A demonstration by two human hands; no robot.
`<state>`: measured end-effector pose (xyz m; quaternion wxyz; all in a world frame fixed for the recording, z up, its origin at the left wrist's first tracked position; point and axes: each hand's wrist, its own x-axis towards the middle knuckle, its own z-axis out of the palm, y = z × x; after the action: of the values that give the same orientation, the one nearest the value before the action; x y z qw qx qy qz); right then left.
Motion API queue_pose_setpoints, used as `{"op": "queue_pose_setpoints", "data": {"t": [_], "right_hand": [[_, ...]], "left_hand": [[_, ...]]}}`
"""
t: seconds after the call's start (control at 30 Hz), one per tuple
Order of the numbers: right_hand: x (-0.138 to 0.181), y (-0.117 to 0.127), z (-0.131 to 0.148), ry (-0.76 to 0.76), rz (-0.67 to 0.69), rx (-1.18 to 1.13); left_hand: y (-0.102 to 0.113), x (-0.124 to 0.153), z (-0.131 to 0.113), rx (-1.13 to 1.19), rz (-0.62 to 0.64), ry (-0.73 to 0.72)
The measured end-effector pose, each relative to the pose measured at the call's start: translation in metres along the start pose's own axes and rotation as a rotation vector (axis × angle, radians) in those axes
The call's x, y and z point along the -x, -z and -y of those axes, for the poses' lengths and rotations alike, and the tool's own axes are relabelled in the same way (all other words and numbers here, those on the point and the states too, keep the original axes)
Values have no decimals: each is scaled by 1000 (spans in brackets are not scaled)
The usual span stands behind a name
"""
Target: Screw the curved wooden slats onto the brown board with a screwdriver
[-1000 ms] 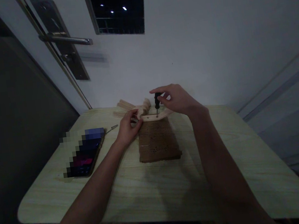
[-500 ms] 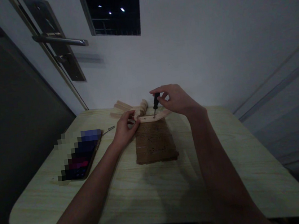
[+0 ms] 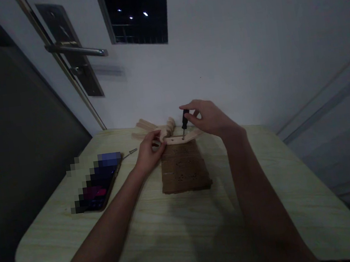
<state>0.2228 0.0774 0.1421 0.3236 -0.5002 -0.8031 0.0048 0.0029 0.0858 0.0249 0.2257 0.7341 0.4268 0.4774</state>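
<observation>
My right hand [image 3: 207, 116] is closed on the black handle of a screwdriver [image 3: 184, 120], held nearly upright. Its tip meets a hole in a pale wooden piece [image 3: 178, 140] with angled ends, which lies across the far end of a brown cardboard sheet [image 3: 184, 168]. Fingers of my left hand [image 3: 148, 151] pinch the left end of that wooden piece. Just behind it are a wavy-edged wooden part [image 3: 170, 125] and several flat wooden strips [image 3: 145, 125], partly hidden by my left hand.
A phone [image 3: 103, 182] lies on the left of the wood-grain table [image 3: 149, 236], with a thin metal tool [image 3: 129, 153] beside its upper corner. Behind the table stands a white door [image 3: 231, 47] with a lever handle [image 3: 79, 50] and a dark window [image 3: 137, 14].
The whole view has shifted slightly, so everything appears a little further right and lower. Both hands keep their hold, and the screwdriver tip stays at the same hole.
</observation>
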Motion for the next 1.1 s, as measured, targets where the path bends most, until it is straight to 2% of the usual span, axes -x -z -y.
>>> {"op": "queue_pose_setpoints", "data": {"t": [0.23,0.53,0.83,1.1], "right_hand": [[1,4,6,-2,26,-95],[-1,0,2,-36,-7,-33],[-2,4,5,12,20,-78],[-1,3,-5,65,17,-70]], "left_hand": [[0,0,1,-5,5,-25],[0,-1,0,4,6,-11],[1,-3,5,-38,7,-17],[2,-2,2,-35,17,-5]]}}
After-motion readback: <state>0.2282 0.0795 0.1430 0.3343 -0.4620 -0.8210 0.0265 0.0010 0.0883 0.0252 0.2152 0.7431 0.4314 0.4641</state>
